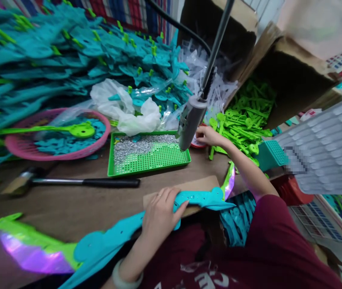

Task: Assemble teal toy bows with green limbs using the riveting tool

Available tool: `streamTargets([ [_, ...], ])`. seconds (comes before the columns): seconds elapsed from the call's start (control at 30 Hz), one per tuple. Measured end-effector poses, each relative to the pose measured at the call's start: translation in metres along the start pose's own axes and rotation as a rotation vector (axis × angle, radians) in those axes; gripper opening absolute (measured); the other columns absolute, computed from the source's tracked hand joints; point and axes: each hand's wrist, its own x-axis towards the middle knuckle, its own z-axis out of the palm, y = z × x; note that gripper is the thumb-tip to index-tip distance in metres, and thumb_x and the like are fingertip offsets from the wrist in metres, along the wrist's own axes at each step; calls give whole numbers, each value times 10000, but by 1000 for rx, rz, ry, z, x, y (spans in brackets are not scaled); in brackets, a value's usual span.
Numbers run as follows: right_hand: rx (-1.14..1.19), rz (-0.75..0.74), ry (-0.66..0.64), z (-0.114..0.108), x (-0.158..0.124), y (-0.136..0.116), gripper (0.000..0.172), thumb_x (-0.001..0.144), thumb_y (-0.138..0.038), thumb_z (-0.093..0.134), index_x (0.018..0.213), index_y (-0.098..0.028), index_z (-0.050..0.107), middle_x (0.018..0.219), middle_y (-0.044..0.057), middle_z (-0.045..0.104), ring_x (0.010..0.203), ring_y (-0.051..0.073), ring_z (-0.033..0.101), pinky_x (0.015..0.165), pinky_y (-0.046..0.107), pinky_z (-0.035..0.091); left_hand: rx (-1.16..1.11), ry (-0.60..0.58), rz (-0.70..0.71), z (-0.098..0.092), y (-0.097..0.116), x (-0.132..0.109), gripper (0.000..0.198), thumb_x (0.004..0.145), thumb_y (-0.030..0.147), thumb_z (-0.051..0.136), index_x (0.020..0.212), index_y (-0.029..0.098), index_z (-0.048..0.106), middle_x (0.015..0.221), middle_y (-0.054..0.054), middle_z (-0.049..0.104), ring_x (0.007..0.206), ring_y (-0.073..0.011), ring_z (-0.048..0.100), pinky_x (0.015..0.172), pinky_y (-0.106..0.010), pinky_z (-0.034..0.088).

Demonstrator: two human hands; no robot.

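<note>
My left hand (162, 214) is wrapped round the middle of a teal plastic toy bow (113, 232), which has green ends with shiny purple panels. The bow lies slantwise along the table's near edge, partly over a piece of brown cardboard (199, 184). Farther off, my right hand (208, 135) dips into a small red dish (199, 145), its fingers curled together. Whatever those fingers pinch is hidden. Left of the dish, a green perforated tray (159, 159) holds many small silvery pieces (129, 148). A grey electric screwdriver (192, 120) hangs point-down above the tray's right end.
A hammer (80, 182) lies at left. Behind it stands a pink basket (17, 146) with small teal pieces and a green part. Teal parts (68, 60) are heaped at the back, green parts (243, 124) at right by cardboard boxes (297, 76).
</note>
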Motion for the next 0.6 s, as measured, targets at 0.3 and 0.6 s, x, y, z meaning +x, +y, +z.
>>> streamTargets([
  [0.3,96,117,291,-3,-21,-5,229,801,-64,480,962,-123,632,811,33,635,760,147,558,752,266,450,-13,-53,136,-11,0,-5,457,980,500,550,1277,153,577,1257,-157,690,1215,-325,619,996,-478,525],
  [0.6,-302,-365,202,49,-169,-75,300,1037,-155,371,1060,-147,671,939,90,600,824,177,542,708,291,462,116,-190,67,-9,8,1,559,920,644,554,1139,132,609,1061,-164,686,1053,-350,631,838,-461,549],
])
